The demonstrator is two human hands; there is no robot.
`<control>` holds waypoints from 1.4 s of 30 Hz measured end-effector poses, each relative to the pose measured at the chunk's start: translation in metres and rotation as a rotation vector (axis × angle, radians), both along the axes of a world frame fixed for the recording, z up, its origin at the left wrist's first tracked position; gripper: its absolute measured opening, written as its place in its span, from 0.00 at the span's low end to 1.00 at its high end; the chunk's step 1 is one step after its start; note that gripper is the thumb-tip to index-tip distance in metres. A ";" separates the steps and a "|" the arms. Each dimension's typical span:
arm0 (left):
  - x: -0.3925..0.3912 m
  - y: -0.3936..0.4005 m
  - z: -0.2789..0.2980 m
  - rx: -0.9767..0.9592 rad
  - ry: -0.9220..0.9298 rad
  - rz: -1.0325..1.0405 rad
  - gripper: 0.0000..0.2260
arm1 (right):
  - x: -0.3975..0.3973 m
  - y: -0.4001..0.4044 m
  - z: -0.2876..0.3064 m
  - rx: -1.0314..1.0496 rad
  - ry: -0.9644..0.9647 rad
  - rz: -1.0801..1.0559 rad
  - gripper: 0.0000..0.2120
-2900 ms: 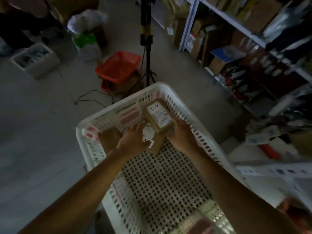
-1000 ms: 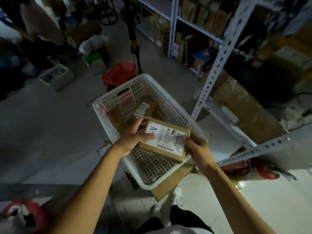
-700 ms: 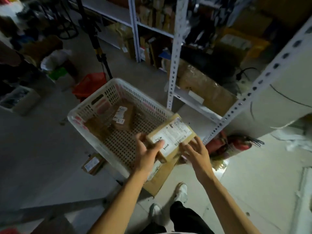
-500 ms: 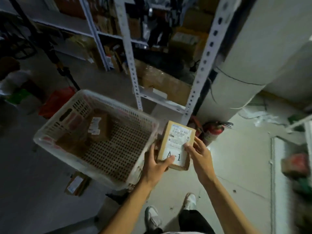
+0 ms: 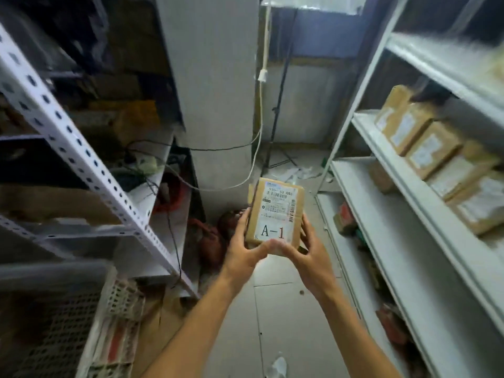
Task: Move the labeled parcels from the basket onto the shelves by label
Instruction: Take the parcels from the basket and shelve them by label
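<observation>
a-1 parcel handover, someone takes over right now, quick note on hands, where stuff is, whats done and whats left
Left hand: grips the left edge and bottom of the parcel labelled A-1.
Right hand: grips its right edge and bottom.
The parcel is held in the air in the aisle, label facing up, over the floor, not on any shelf.
The white basket sits at lower left; what it holds is not visible.
The white shelves on the right already carry a row of brown parcels.
Done: A-1 is out of the basket.
Left: find the A-1 spot, set it down, go back to the basket for more.
</observation>
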State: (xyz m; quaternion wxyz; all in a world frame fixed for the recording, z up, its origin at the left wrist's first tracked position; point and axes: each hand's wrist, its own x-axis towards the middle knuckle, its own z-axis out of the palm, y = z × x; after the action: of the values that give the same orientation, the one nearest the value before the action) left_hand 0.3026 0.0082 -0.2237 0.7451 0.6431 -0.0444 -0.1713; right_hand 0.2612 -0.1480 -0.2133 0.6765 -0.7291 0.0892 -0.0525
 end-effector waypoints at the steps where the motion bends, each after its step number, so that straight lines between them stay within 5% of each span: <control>1: 0.007 -0.022 0.005 0.016 -0.030 -0.044 0.44 | 0.002 -0.023 0.005 -0.026 -0.014 -0.030 0.42; 12: 0.102 -0.213 0.086 0.123 -0.425 -0.435 0.38 | 0.032 -0.209 0.097 -0.314 -0.140 -0.230 0.40; 18: 0.175 -0.273 0.120 0.135 -0.504 -0.503 0.41 | 0.079 -0.269 0.140 -0.465 -0.140 -0.323 0.38; 26: 0.293 -0.362 0.166 0.019 -0.521 -0.616 0.33 | 0.182 -0.334 0.179 -0.530 -0.195 -0.482 0.30; 42: 0.462 -0.535 0.199 0.026 -0.754 -0.829 0.41 | 0.332 -0.463 0.200 -0.639 -0.166 -0.845 0.36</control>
State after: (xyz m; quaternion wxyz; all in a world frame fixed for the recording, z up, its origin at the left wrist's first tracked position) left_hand 0.7643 -0.5265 -0.0245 0.5400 0.5977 -0.5547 -0.2087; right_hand 0.5935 -0.6114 -0.0133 0.3458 -0.7927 0.3005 -0.4023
